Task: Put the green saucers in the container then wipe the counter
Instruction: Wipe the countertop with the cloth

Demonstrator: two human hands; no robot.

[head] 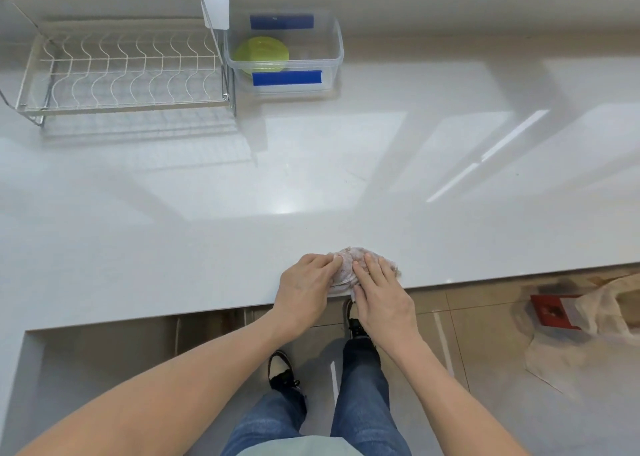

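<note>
**Saucers in container; both hands on cloth at counter edge**

Looking down from head cam onto white counter [214, 241]. Glossy top, showing pale window-like reflections across middle and R side.

Container: clear plastic container [332, 45] sitting at back of counter, just beside R end of wire dish rack [121, 71], touching or nearly so; cannot tell which. Lid off. Blue clip/strip on far wall and another on near wall. Holding green saucers [261, 53] inside, lying flat toward L half of the box, seemingly stacked; exact count not resolvable. R half of container showing bare bottom.

Dish rack: wires showing nothing loaded on lower tier; upper tier only partly in frame at top L.

Hands: left hand [304, 289] resting palm-down on L side of crumpled pinkish-white cloth [349, 265], fingers extended over it. Right hand [381, 296] pressing flat on R side of same cloth, fingers spread narrowly, tips pointing away from body. Neither hand closing into a fist; both pressing cloth rather than pinching it. Cloth bunched, lying at near edge of counter, small part hanging over the lip.

Cloth and hands well apart from container.

Below counter edge: tiled floor, jeans, dark shoes; red box [554, 312] under a translucent bag [602, 317] at R.
</note>
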